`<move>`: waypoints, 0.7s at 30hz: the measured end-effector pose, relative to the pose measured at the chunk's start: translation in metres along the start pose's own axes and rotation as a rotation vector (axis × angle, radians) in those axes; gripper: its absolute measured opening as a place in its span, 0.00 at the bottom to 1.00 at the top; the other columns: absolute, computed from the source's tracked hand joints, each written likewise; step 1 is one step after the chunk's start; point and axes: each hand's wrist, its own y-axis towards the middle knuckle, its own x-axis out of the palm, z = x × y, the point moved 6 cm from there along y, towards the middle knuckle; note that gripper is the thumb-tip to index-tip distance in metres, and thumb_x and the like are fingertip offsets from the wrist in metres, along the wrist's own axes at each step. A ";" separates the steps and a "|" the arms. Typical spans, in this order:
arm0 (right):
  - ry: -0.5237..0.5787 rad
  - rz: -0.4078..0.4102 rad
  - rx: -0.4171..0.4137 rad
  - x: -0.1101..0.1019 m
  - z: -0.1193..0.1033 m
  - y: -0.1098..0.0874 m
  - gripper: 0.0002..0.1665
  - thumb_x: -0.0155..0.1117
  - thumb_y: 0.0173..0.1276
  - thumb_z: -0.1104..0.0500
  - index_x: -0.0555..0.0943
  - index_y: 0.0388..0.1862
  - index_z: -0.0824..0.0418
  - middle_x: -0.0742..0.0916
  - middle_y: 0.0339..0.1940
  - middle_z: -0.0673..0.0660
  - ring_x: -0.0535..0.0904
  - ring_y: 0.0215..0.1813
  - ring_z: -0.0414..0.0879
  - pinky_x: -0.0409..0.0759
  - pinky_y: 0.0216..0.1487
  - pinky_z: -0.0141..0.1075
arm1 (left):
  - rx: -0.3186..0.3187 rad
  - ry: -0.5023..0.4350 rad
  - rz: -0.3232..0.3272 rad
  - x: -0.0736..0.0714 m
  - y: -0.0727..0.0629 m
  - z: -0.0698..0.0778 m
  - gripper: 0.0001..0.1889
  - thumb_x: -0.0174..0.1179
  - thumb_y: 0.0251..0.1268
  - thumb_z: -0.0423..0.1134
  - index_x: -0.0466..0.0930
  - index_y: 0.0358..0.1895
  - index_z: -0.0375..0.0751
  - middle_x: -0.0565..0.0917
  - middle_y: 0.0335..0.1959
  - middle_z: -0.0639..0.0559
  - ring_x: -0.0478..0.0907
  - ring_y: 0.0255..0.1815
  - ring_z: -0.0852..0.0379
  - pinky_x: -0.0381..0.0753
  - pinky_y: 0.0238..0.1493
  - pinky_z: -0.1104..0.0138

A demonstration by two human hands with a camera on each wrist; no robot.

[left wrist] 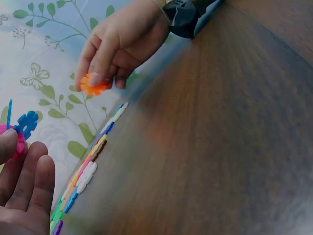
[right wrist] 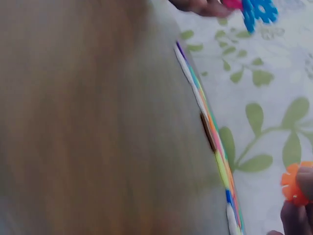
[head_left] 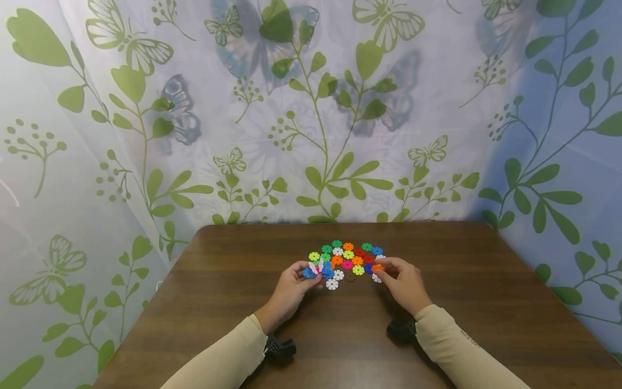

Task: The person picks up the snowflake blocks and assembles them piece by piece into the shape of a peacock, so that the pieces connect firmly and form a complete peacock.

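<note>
My left hand (head_left: 290,287) pinches a small joined cluster of notched plastic discs (head_left: 318,268), with blue, white and pink pieces; the left wrist view shows a pink disc (left wrist: 20,142) under the thumb and a blue disc (left wrist: 27,124) standing out from it. Between thumb and fingers, my right hand (head_left: 404,282) holds a single orange notched disc (left wrist: 93,85), also seen as the orange disc (right wrist: 295,184) in the right wrist view. Both hands are raised over the near side of a loose spread of flat notched discs (head_left: 347,265) in many colours.
The discs lie on a dark brown wooden table (head_left: 340,335), toward its far edge. A white disc (head_left: 332,284) and a brown disc (head_left: 350,276) lie nearest me. Behind the table hangs a leaf-and-butterfly patterned curtain (head_left: 272,124). A black strapped device (head_left: 281,347) sits at each wrist.
</note>
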 end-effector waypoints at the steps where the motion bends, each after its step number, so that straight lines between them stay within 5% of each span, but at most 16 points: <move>1: 0.012 -0.003 0.003 0.002 -0.002 -0.001 0.16 0.77 0.67 0.67 0.89 0.53 0.63 0.89 0.38 0.52 0.83 0.37 0.48 0.83 0.38 0.33 | -0.003 0.002 -0.008 0.001 0.000 -0.001 0.14 0.68 0.71 0.27 0.76 0.54 0.28 0.85 0.47 0.28 0.86 0.46 0.30 0.85 0.54 0.53; 10: 0.108 -0.078 0.032 0.019 -0.018 -0.009 0.12 0.77 0.69 0.62 0.90 0.51 0.62 0.90 0.37 0.47 0.82 0.36 0.48 0.83 0.38 0.36 | -0.021 0.091 -0.106 0.008 -0.003 -0.004 0.13 0.68 0.71 0.26 0.78 0.54 0.29 0.88 0.43 0.38 0.88 0.42 0.37 0.87 0.50 0.56; 21: 0.273 -0.181 0.057 0.039 -0.027 -0.018 0.10 0.73 0.72 0.65 0.89 0.51 0.63 0.91 0.37 0.53 0.87 0.34 0.54 0.87 0.39 0.37 | -0.030 0.153 -0.201 0.016 -0.007 -0.005 0.11 0.67 0.72 0.25 0.79 0.53 0.30 0.89 0.44 0.38 0.88 0.42 0.36 0.87 0.50 0.54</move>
